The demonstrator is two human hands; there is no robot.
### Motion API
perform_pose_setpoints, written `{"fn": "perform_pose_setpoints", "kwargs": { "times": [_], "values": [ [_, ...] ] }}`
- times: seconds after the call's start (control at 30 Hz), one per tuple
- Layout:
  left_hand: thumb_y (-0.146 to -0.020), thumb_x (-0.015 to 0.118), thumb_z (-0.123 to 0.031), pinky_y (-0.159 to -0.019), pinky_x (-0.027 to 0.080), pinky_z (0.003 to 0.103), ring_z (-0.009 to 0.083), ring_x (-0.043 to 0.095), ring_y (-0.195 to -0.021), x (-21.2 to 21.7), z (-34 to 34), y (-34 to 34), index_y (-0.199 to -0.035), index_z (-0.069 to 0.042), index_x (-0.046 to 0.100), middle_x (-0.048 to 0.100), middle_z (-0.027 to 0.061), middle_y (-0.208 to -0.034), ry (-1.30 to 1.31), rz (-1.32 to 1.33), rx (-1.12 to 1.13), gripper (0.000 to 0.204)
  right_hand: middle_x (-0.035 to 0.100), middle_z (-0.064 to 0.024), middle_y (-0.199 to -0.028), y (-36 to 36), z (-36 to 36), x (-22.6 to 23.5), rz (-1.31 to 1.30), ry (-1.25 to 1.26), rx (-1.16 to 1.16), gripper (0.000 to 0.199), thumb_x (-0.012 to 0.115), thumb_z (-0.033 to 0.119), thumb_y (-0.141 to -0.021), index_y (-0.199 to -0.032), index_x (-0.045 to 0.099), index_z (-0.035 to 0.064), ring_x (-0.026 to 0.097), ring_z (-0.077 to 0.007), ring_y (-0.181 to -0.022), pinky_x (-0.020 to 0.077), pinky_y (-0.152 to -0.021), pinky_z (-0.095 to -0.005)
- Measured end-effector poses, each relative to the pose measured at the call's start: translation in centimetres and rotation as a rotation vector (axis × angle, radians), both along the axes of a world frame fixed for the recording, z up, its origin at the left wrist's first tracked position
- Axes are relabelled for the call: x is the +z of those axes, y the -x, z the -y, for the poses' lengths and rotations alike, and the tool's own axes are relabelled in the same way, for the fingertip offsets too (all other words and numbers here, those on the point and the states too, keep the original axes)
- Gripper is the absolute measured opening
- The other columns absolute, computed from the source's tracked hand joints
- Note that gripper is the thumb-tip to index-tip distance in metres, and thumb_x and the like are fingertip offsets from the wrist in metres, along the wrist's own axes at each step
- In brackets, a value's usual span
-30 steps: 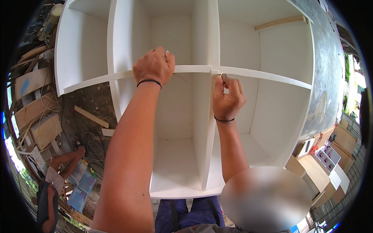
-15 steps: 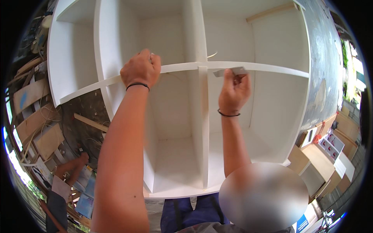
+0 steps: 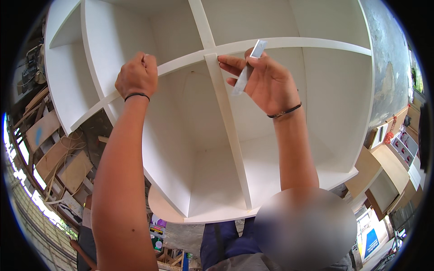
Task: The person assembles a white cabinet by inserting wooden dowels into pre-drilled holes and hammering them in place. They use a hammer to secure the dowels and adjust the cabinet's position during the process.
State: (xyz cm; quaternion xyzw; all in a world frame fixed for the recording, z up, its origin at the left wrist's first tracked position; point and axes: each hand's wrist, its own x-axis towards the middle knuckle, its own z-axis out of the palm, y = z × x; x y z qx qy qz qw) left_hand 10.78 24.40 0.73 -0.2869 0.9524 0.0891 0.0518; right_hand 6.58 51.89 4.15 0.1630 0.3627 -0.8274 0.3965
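Note:
A large white cabinet frame (image 3: 224, 131) with open compartments fills the view in front of me. My left hand (image 3: 137, 77) is closed in a fist at the front edge of the long white crosspiece (image 3: 181, 61); whatever its fingers hold is hidden. In my right hand (image 3: 271, 83), a flat, silvery, blade-like strip (image 3: 244, 79) is pinched near the thumb and slants upward to the right. The other fingers of that hand stretch toward the upright divider (image 3: 221, 95), just below where it meets the crosspiece. Black bands circle both wrists.
Wooden boards and offcuts (image 3: 43, 124) with loose cable lie at the left. At the right are a worn grey surface (image 3: 386, 58), pale wooden panels (image 3: 382, 167) and a compartmented tray (image 3: 402, 149). A blurred round shape covers the lower right.
The view has shifted and tilted. My right hand has turned, showing its palm, and the strip has swung from nearly level to steep. A pale curl near the crosspiece no longer shows. My left fist stays closed.

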Motion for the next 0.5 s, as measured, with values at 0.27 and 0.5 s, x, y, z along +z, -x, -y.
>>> {"fn": "perform_pose_setpoints", "kwargs": {
  "times": [0.27, 0.5],
  "values": [
    [-0.087, 0.042, -0.039, -0.070, 0.048, 0.044, 0.0360, 0.061, -0.078, -0.1, 0.0, -0.1, -0.079, -0.013, 0.062, 0.066, 0.0106, -0.078, 0.042, 0.016, 0.014, 0.033, 0.067, -0.0148, -0.109, -1.9, 0.7, -1.1, 0.062, 0.078, -0.172, 0.017, 0.062, 0.019, -0.086, -0.096, 0.054, 0.0074, 0.056, -0.0229, -0.108, 0.0387, -0.097, -0.0415],
    [-0.086, 0.042, -0.038, -0.067, 0.048, 0.042, 0.0349, 0.062, -0.075, -0.4, 0.2, -0.3, -0.076, -0.013, 0.061, 0.067, 0.0100, -0.076, 0.089, -0.040, 0.002, 0.033, 0.068, -0.0032, -0.090, 0.7, -0.7, -0.1, -0.827, -0.597, 0.036, 0.015, 0.071, 0.011, -0.086, -0.093, 0.062, 0.0016, 0.060, -0.0114, -0.077, 0.0479, -0.073, -0.0262]
  ]
}}
